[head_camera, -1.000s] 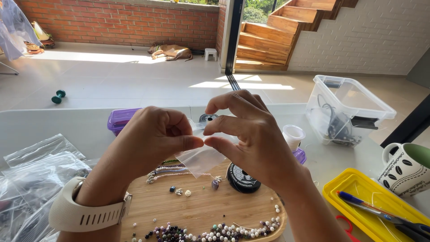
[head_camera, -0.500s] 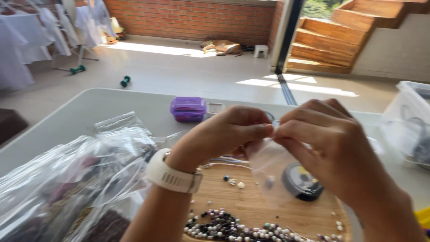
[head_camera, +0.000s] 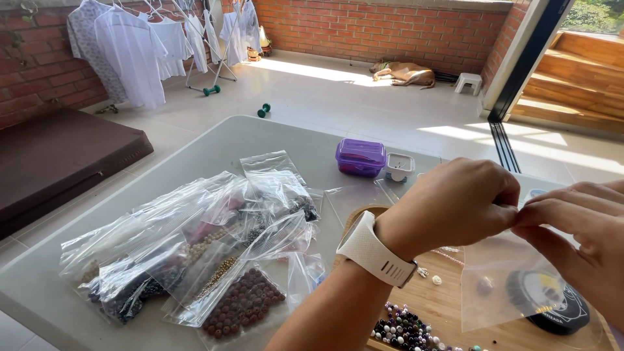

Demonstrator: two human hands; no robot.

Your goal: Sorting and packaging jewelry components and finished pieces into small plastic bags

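Grey table – bead bags (clear plastic), purple box, wooden tray

Single head-worn view, looking down and forward over grey tabletop. Close on left hand and right hand at lower right, right hand cut by frame edge. Tilted leftward; bead bags near, brick wall and tiled floor far behind. No second view.
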